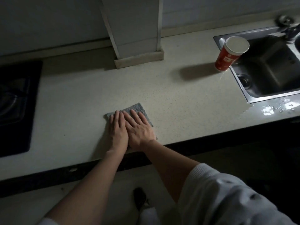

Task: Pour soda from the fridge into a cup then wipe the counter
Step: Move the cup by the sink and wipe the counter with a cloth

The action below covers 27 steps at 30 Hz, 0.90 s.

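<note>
At 5 o'clock, right sleeve (227,200): white, soft knit, creased in loose folds, ending in a ribbed cuff (198,169) that sits high on the forearm. At 7 o'clock, on the frame edge, left sleeve (46,222): same white, only a sliver showing. The left hand (117,132) and right hand (141,132) are bare, forearms too. At 6 o'clock, one dark shoe (140,198) below a pale trouser leg (148,215); detail too dim to read.

Grey-blue cloth (139,109); red, white-dotted cup (224,58); pale speckled counter (81,103); black hob (14,103).
</note>
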Tool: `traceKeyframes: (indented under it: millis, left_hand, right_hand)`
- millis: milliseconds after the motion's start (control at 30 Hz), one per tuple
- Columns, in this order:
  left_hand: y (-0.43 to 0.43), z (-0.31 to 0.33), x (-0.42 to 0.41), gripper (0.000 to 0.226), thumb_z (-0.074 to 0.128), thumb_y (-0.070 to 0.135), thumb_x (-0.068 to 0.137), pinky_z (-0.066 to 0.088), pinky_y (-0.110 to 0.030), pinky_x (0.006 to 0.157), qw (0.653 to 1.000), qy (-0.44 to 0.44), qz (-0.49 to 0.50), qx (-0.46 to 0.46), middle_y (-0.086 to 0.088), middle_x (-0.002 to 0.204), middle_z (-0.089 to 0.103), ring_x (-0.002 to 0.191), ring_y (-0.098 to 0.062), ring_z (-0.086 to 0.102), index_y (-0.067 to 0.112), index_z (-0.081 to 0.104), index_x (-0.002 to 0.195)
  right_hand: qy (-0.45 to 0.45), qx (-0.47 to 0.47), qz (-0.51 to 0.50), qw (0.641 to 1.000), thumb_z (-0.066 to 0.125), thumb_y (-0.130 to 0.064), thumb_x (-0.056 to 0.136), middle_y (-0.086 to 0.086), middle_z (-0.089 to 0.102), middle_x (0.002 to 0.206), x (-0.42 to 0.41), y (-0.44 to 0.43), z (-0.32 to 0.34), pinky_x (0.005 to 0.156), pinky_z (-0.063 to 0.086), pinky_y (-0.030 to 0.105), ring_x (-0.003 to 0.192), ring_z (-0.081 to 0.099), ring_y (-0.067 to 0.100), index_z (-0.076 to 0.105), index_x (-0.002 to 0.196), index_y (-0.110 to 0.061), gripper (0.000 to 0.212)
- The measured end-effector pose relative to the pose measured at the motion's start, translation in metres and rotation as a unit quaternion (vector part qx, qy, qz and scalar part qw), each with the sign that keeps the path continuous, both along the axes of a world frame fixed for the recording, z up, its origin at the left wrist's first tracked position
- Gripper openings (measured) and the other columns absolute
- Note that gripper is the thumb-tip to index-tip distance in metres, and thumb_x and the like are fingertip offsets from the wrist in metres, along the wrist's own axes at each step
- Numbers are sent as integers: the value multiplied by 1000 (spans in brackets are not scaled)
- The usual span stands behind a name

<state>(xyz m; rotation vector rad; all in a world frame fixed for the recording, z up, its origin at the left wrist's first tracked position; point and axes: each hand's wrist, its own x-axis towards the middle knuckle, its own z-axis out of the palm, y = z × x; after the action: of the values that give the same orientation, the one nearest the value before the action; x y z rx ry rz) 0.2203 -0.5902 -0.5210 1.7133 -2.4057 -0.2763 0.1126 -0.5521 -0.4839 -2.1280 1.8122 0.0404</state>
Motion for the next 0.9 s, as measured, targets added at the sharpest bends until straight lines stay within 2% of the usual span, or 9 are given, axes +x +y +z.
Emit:
traceKeyframes:
  millis: [233, 300, 467, 600, 700, 900]
  left_hand:
    - [6, -4, -102, 46, 40, 7, 84, 48, -61, 91, 1000, -8, 0, -9, -27, 128, 59, 115, -49, 57, -8, 59, 123]
    - [7, -5, -141, 46, 39, 7, 84, 48, -63, 89, 1000, -8, 5, -21, -27, 127, 59, 113, -50, 58, -8, 60, 122]
    - [8, -5, -243, 49, 35, 8, 86, 42, -62, 96, 1000, -4, 3, -29, -28, 132, 55, 120, -51, 52, -8, 57, 127]
    - [8, -2, -326, 45, 37, 8, 86, 48, -60, 90, 999, -23, -28, -33, -27, 125, 61, 112, -49, 59, -7, 62, 120]
    - [12, -3, -382, 44, 36, 8, 88, 48, -56, 92, 997, -38, -56, -41, -25, 126, 61, 113, -46, 60, -5, 62, 121]
    - [19, 2, -434, 43, 36, 7, 88, 51, -55, 90, 998, -22, -48, -26, -26, 124, 61, 111, -45, 61, -6, 63, 119]
  right_hand:
    - [-6, -7, 3, 1000, 18, -44, 96, -7, -7, 164, -105, 7, -2, 122, -7, 42, 150, -14, 20, -5, 157, -25, 67]
    - [-10, -15, 0, 1000, 19, -42, 97, -8, -4, 165, -143, 7, -7, 122, -6, 42, 151, -10, 20, -2, 157, -26, 65]
    - [-14, -29, -17, 999, 22, -41, 98, -9, 0, 165, -246, 7, -11, 122, -4, 41, 152, -6, 19, 4, 157, -27, 63]
    - [-13, -33, -45, 998, 22, -43, 99, -9, 1, 165, -326, 14, -11, 122, -4, 40, 152, -5, 18, 3, 157, -29, 63]
    - [-7, -45, -66, 997, 23, -42, 98, -9, 4, 165, -383, 22, -12, 122, -3, 40, 152, -3, 19, 5, 157, -28, 63]
    - [-2, -50, -67, 996, 23, -42, 99, -8, 1, 165, -433, 30, -10, 122, -6, 39, 152, -5, 19, 3, 157, -28, 62]
